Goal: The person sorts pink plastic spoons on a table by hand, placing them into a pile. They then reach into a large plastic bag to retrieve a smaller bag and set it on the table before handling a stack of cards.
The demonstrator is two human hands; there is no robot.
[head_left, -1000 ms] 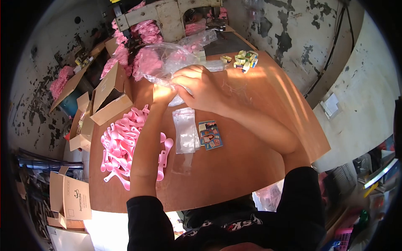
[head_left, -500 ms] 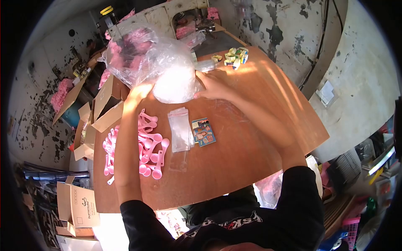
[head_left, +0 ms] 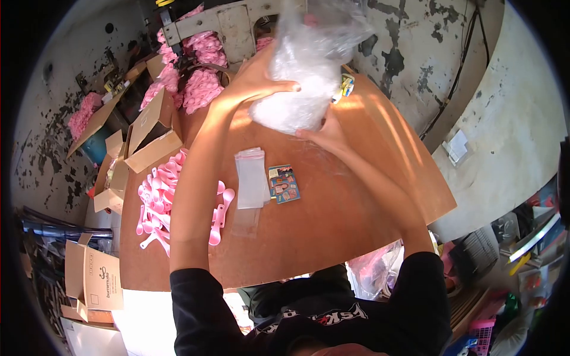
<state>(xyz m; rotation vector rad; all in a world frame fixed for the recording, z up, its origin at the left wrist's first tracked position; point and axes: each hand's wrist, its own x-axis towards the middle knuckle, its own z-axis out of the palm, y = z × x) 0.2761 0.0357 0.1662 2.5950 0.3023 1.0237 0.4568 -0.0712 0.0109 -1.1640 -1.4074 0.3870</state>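
Observation:
A large clear plastic bag [head_left: 309, 77], bulging with pale contents I cannot make out, is held up over the far part of the table. My left hand [head_left: 255, 82] grips its left side, thumb across the front. Lower down on the right, my right hand [head_left: 326, 135] holds the bag's bottom edge. Nearer my body lie a stack of flat clear plastic pouches [head_left: 250, 178] and small printed cards [head_left: 284, 184]. Pink plastic scoops [head_left: 160, 193] are heaped to the left, partly hidden behind my left forearm.
Open cardboard boxes [head_left: 153, 139] stand at the table's left edge. Bundles of pink pieces [head_left: 203, 89] lie at the back left by a metal machine frame [head_left: 237, 26]. A yellow-and-blue printed item [head_left: 346, 86] shows behind the bag. The brown table [head_left: 332, 237] ends close to my body.
Both hands have lifted the bag and swung it to the right, its loose top now upright. The pink bundles behind it have come into clear view.

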